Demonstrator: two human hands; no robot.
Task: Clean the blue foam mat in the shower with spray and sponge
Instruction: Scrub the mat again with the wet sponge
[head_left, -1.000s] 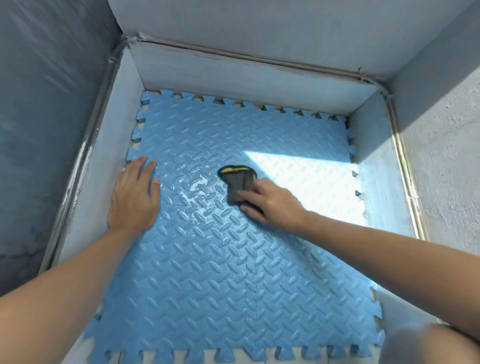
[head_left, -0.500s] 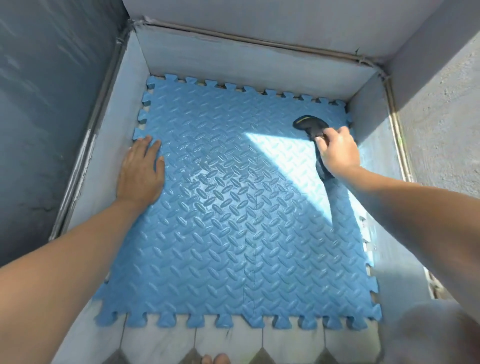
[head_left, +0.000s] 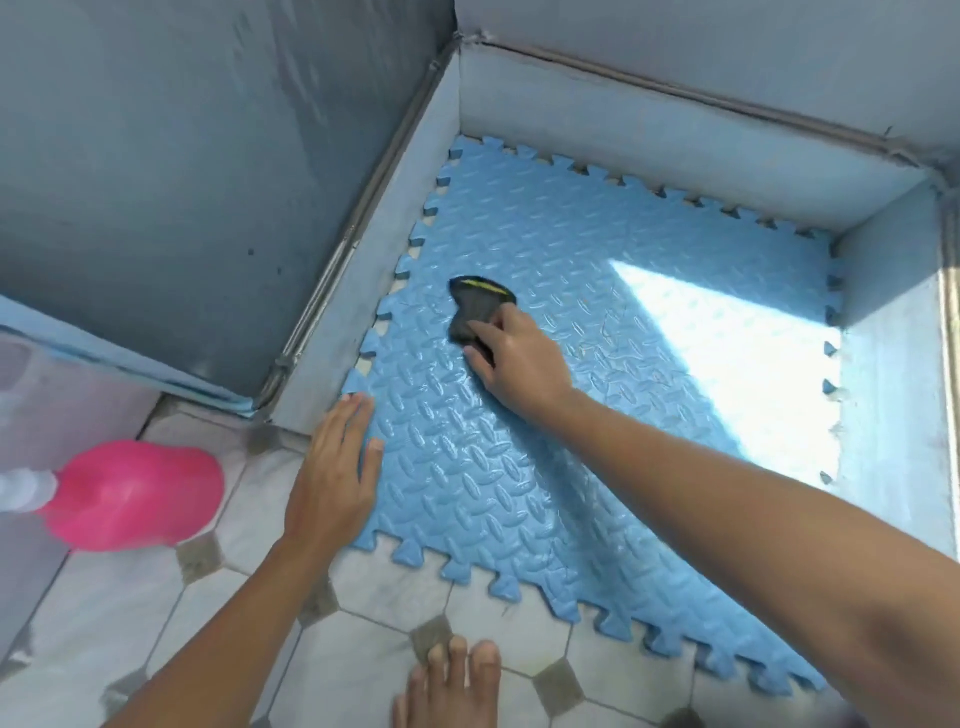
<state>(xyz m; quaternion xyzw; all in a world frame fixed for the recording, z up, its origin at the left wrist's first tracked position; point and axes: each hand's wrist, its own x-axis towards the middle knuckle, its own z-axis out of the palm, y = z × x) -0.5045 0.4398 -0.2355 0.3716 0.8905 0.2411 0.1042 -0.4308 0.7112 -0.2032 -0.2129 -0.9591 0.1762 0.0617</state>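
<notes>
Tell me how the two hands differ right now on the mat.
The left hand lies flat and open, palm down, at the near left edge of the blue foam mat, partly over the tiled floor; the right hand is further in, fingers curled on a dark sponge with a yellow strip. The left holds nothing; the right presses the sponge on the mat. Both are bare and touch the mat.

A home shower stall: low curb walls (head_left: 649, 124), tiled floor (head_left: 363, 649), blue foam mat (head_left: 519, 467).
</notes>
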